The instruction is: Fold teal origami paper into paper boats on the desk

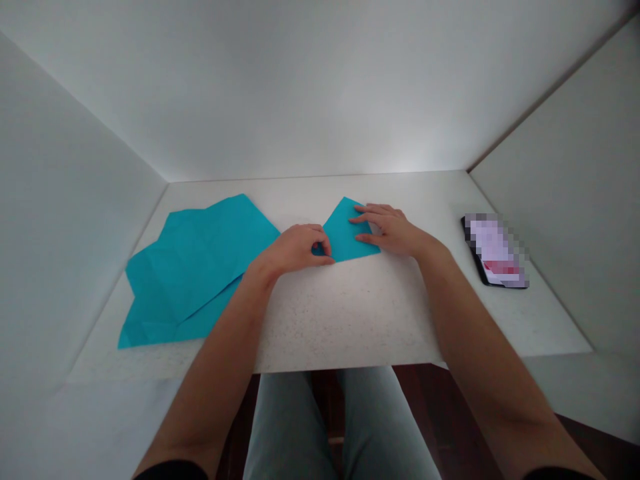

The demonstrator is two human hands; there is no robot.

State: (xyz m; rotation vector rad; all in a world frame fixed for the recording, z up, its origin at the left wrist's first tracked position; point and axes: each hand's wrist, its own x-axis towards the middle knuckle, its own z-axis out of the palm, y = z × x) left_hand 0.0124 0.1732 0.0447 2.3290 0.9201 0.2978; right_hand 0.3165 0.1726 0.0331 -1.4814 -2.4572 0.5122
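A large sheet of teal paper (195, 260) lies creased and folded on the left of the tabletop. A smaller teal paper piece (345, 233), wedge-shaped, lies to its right, and my left hand hides whether the two are joined. My left hand (295, 250) sits between them, its curled fingers pinching the left edge of the smaller piece. My right hand (390, 230) lies on the tabletop with its fingers spread, the fingertips resting flat on top of that same piece.
A black phone (495, 252) with a blurred screen lies on the speckled white tabletop (345, 320) at the right. White walls enclose the tabletop on three sides. My legs in pale trousers (340, 427) show below its front edge.
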